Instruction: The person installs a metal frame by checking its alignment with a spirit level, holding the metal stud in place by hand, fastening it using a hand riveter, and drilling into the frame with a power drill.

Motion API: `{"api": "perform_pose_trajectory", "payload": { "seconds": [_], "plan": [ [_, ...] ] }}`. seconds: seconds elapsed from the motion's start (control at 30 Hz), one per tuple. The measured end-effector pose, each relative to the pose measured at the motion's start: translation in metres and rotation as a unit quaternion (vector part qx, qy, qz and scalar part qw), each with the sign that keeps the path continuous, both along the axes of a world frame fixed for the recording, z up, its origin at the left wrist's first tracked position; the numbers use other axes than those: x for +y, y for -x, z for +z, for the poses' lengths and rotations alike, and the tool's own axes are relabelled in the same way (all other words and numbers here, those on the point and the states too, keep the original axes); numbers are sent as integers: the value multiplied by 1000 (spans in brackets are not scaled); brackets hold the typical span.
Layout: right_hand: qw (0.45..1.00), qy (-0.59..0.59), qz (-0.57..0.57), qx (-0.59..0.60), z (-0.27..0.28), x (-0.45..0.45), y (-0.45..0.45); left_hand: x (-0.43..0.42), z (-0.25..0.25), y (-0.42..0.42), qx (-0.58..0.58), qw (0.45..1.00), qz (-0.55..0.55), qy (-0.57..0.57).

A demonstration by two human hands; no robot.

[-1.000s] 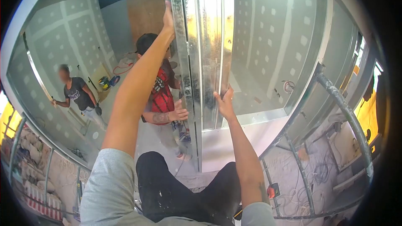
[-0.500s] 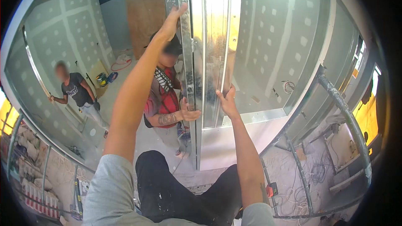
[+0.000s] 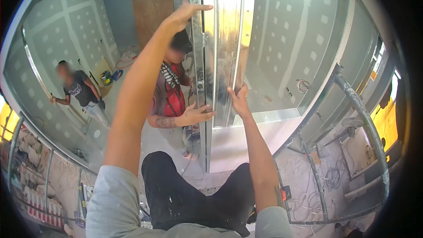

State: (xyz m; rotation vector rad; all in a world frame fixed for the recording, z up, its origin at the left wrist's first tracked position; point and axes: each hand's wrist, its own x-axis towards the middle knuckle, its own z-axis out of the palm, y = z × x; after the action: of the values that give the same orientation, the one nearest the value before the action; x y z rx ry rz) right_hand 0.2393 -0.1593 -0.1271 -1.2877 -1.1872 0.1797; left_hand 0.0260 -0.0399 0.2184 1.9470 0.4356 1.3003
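Note:
A tall metal stud frame (image 3: 228,66) stands upright in front of me, shiny in the middle and bright at the top. My left hand (image 3: 184,14) is raised high at the metal stud (image 3: 198,70) on its left side, with the fingers stretched out across the stud's face. Lower down, my right hand (image 3: 239,100) grips the frame's right edge, thumb on the near face. Behind the left stud stands a co-worker in a red top (image 3: 174,101). One tattooed forearm of that person reaches forward, the open hand (image 3: 198,113) touching the stud beneath my left hand.
Another person in a dark shirt (image 3: 81,89) stands at the left, holding a long metal strip (image 3: 33,66). Metal scaffold rails (image 3: 363,114) curve around me. A low white panel (image 3: 260,139) adjoins the frame. Cables (image 3: 337,178) lie on the floor at right.
My left hand has shifted right, its fingers now reaching across the stud. The co-worker's hand has moved slightly up and right. My right hand keeps its grip a little higher in view.

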Motion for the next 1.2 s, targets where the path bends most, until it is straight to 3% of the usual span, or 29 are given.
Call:
{"api": "perform_pose_trajectory", "payload": {
  "seconds": [0.17,0.23,0.37,0.43,0.57,0.67,0.8,0.9,1.2],
  "plan": [
    [999,-35,25,30,9,-1,2,-17,10,9,-8,1000,-9,-15],
    [1000,14,12,-4,8,-8,-3,-21,13,11,-13,1000,-9,-21],
    [1000,5,6,-16,-11,-60,2,-31,23,17,-29,999,-11,-38],
    [997,66,-29,34,-32,-135,8,-28,20,13,-34,998,-15,-41],
    [976,76,-157,127,-91,-319,6,-16,20,-17,-48,998,-41,-12],
    [910,200,-347,110,-131,-468,0,-14,23,-31,-73,996,-52,4],
    [832,223,-493,121,-166,-598,1,8,30,-24,-87,993,-79,20],
    [804,251,-528,106,-179,-630,10,33,34,-28,-118,990,-61,-39],
    [830,260,-465,165,-212,-593,16,-12,31,-31,-127,991,-18,-24]
  ]
}}
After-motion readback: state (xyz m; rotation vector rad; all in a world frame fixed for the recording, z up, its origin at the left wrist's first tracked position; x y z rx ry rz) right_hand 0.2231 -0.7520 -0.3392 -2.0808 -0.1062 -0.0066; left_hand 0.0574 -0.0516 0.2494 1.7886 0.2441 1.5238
